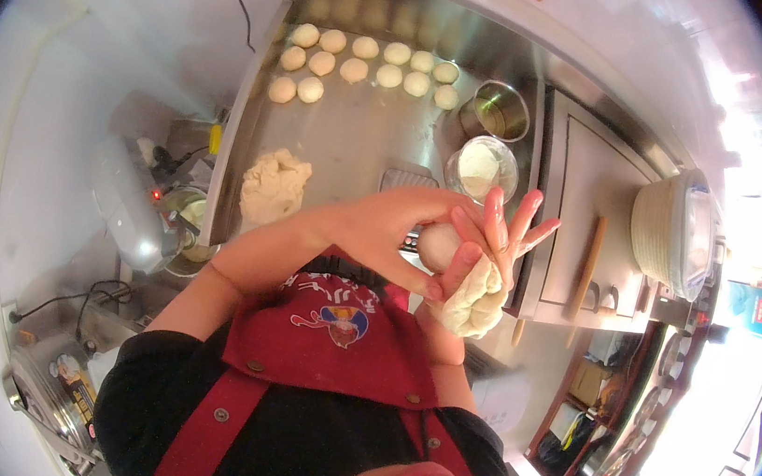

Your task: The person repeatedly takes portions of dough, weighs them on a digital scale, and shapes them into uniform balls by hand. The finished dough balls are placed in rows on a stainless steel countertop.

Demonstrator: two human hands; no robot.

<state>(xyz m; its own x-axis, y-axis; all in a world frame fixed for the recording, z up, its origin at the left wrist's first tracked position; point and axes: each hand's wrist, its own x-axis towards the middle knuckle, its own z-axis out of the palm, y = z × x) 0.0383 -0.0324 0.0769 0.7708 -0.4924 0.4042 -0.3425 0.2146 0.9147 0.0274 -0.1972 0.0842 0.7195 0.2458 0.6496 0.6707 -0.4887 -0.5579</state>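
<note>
A smooth dough ball sits between my two hands. My left hand reaches across from the left, its thumb and fingers curved around the ball. My right hand grips a larger lump of dough that bulges out below its palm. The ball shows beside my right thumb and forefinger, while the other right fingers spread upward. Whether ball and lump are still joined is hidden. Below my hands lies a kitchen scale with a ribbed metal plate, partly covered by my left hand.
Several round dough balls lie in rows at the back of the steel worktop. A large dough mass rests at left. A metal pot and a bowl of flour stand at right. Beyond are a rolling pin and a lidded tub.
</note>
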